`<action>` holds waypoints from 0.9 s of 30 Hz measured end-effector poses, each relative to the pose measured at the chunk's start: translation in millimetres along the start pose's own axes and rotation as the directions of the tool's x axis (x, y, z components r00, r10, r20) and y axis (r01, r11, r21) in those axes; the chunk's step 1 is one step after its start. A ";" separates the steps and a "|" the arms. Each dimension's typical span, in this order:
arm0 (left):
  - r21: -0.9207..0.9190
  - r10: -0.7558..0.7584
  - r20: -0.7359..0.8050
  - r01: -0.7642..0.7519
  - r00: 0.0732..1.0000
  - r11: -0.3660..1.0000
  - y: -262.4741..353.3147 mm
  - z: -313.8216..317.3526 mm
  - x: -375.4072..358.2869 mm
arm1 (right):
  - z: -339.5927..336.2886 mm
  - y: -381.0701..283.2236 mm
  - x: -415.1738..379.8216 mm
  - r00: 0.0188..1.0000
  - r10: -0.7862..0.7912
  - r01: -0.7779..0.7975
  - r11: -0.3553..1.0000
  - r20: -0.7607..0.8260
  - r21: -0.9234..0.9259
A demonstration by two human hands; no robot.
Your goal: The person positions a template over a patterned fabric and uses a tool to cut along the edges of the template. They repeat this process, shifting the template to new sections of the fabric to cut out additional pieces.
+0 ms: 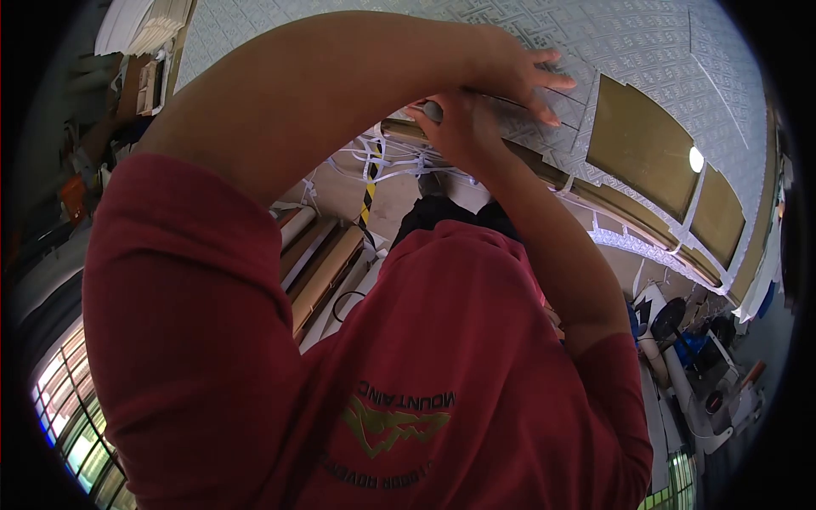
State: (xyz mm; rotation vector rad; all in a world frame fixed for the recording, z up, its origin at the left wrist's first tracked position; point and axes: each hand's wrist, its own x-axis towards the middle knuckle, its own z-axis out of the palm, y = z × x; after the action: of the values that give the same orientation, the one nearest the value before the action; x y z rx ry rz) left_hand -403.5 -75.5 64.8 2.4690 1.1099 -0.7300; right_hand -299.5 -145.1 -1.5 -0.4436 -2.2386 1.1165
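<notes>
My left arm reaches across to the right, and my left hand (518, 76) lies on a silvery patterned sheet (629, 42) with its fingers spread apart. Just below it, near the table's edge, my right hand (463, 127) is closed around a grey rounded object (433, 110). Only the end of that object shows, so its kind is hidden. Thin straight lines cross the sheet beside my left fingers. To the right, brown table surface (642, 144) shows through rectangular openings in the sheet.
Narrow white strips (408, 159) hang tangled below the table's edge. Long boards and rolls (327, 272) stand at lower left, near yellow-black tape (368, 200). Stacked white sheets (140, 25) lie at upper left. Equipment (710, 391) stands at right.
</notes>
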 end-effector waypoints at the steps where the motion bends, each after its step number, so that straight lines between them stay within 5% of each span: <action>1: 0.002 0.000 0.000 0.000 1.000 1.000 -0.3 2.1 1.2 | 0.3 -0.2 -0.9 1.000 0.012 -0.012 1.000 -0.012 0.010; 4: -0.086 -0.066 -0.008 0.065 0.998 0.994 -6.8 15.0 10.2 | 0.9 4.9 -0.4 1.000 -0.001 0.002 0.997 -0.015 0.080; 7: -0.040 0.043 -0.135 -0.049 0.990 0.998 -7.0 13.4 5.1 | 1.1 9.0 -0.5 1.000 -0.023 0.021 0.993 0.017 0.114; 9: 0.087 0.028 0.068 -0.034 0.997 0.996 4.2 -11.3 -3.2 | -5.0 8.5 -6.4 0.997 -0.075 0.075 0.987 -0.003 0.143; 11: 0.099 0.024 0.082 -0.032 0.996 0.995 11.7 -23.7 -7.9 | -15.3 6.7 -14.7 0.991 -0.134 0.136 0.974 -0.024 0.181; 16: 0.107 -0.019 0.095 0.009 0.995 0.994 18.6 -28.2 -8.1 | -83.9 -1.3 -71.8 1.000 -0.005 0.004 0.998 0.029 0.057; 23: 0.109 -0.006 -0.018 0.008 1.000 0.994 14.3 -11.5 -7.7 | -153.8 -9.0 -127.2 0.957 0.281 -0.270 0.954 -0.070 0.131; 27: 0.142 -0.012 0.049 0.005 0.999 0.990 17.2 -20.1 -5.4 | -157.8 -13.1 -146.0 0.871 0.384 -0.388 0.920 -0.305 0.052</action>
State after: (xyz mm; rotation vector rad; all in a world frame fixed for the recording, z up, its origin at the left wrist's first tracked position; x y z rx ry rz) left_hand -387.0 -79.8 85.9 2.5492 1.0852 -0.8975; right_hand -86.9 -134.2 31.2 -1.0354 -1.9237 1.1341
